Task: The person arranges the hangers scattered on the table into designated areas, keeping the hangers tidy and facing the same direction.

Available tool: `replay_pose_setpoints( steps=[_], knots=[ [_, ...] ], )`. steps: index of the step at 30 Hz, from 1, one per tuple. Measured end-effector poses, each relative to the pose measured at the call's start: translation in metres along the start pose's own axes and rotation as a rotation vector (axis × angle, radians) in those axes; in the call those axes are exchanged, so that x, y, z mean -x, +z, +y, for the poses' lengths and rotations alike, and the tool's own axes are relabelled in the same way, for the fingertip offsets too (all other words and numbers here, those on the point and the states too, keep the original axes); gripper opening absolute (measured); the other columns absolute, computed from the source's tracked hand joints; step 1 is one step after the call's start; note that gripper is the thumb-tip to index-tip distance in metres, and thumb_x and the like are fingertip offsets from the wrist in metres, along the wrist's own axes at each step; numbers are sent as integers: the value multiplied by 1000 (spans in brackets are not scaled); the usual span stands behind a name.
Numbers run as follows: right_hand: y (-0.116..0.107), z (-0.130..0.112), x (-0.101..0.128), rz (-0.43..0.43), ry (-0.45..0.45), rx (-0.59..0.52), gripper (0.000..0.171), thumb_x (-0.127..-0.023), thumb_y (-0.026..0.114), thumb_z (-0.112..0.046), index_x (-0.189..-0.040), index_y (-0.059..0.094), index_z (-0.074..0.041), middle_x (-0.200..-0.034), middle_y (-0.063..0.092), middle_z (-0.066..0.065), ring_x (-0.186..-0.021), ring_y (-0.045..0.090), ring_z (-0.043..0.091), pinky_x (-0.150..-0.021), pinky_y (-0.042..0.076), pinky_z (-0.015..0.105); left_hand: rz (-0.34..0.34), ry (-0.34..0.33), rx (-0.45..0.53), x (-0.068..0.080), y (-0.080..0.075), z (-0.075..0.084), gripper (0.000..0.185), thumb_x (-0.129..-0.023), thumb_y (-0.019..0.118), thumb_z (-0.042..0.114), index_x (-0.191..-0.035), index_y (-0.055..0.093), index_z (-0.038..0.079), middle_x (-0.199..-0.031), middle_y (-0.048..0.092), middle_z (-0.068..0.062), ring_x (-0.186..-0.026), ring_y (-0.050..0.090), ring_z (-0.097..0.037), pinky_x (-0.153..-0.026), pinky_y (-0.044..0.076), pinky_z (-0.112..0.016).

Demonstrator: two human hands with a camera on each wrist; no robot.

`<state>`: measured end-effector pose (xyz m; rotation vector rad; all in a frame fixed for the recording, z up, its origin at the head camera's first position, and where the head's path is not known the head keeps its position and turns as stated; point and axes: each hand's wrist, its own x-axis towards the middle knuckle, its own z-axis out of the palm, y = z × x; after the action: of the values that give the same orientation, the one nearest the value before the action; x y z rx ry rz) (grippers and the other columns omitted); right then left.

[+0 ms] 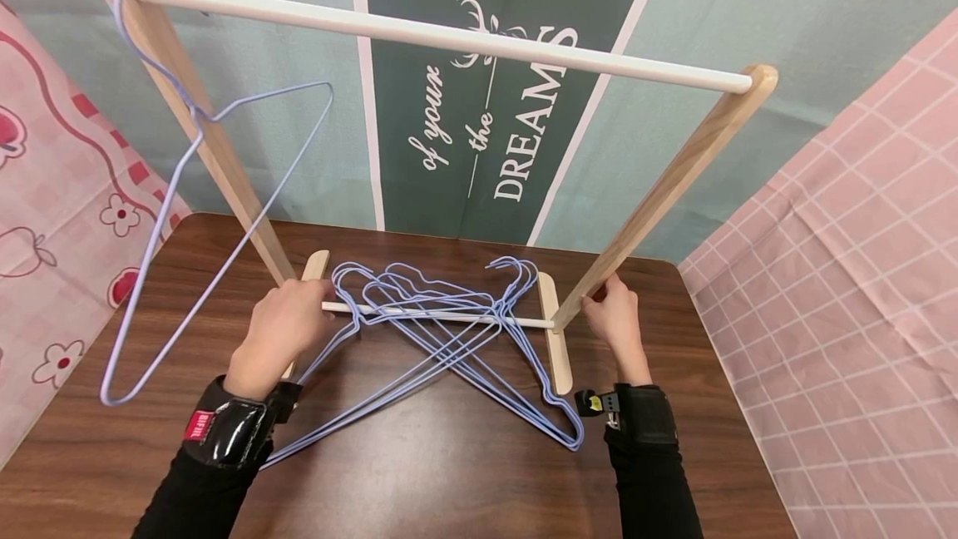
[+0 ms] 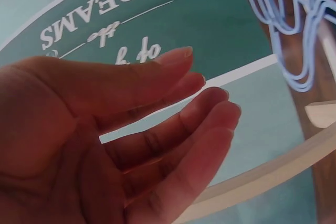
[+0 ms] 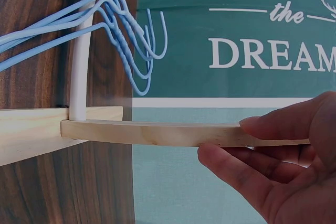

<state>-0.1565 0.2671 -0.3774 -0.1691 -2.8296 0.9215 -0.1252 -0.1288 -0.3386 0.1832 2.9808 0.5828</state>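
Observation:
A wooden garment rack with a white top bar (image 1: 449, 32) and a white lower bar (image 1: 449, 317) stands on the table. My right hand (image 1: 615, 318) pinches the rack's right post (image 3: 157, 134) low down, between thumb and fingers. Beside the foot of the left post (image 1: 217, 148) is my left hand (image 1: 280, 331); its fingers are loosely bent with nothing between them in the left wrist view. Several light-blue clothes hangers (image 1: 449, 356) lie overlapping across the lower bar. One more blue hanger (image 1: 168, 190) hangs at the left end of the top bar.
The brown wood-grain table (image 1: 419, 481) extends in front of the rack. Behind it hangs a green cloth (image 1: 441, 198) with white lettering. Pink patterned cloth (image 1: 67, 215) borders the left side, and pink checked cloth (image 1: 861, 273) the right.

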Motion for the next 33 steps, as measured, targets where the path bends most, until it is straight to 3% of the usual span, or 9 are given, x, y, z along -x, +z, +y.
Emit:
replay_pose_setpoints(
  steps=[7, 15, 17, 22, 33],
  knots=[
    [1, 0, 0, 6, 0, 0, 26, -83, 57, -1, -106, 52, 9, -86, 58, 27, -71, 58, 36, -51, 42, 35, -23, 8, 12, -3, 16, -10, 16, -77, 62, 15, -91, 67, 8, -82, 62, -21, -65, 56, -34, -50, 42, -44],
    [0, 0, 0, 5, -1, 1, 25, -83, 56, -1, -105, 52, 10, -85, 58, 27, -69, 57, 35, -50, 40, 33, -100, -12, 20, -7, 34, -23, 16, -78, 54, 5, -90, 65, 5, -83, 60, -18, -67, 55, -32, -52, 42, -44],
    [0, 0, 0, 6, -1, 2, 25, -82, 57, -1, -105, 52, 10, -85, 58, 27, -68, 57, 35, -50, 40, 33, -108, -19, 27, -8, 39, -26, 12, -77, 52, 5, -83, 63, 6, -79, 58, -15, -65, 52, -29, -51, 41, -41],
    [1, 0, 1, 2, -3, 1, 26, -83, 57, -2, -105, 52, 10, -85, 58, 27, -68, 57, 35, -50, 41, 34, -93, -17, 35, -9, 50, -31, 12, -74, 50, 2, -67, 55, 10, -68, 50, -9, -60, 47, -26, -47, 36, -38],
    [1, 1, 0, 9, -13, 2, 25, -83, 56, -1, -106, 52, 9, -84, 58, 26, -67, 57, 35, -50, 40, 33, -90, -7, 17, -11, 69, -38, 12, -70, 57, 2, -80, 64, 6, -83, 61, -17, -72, 57, -36, -54, 44, -47]
  ],
)
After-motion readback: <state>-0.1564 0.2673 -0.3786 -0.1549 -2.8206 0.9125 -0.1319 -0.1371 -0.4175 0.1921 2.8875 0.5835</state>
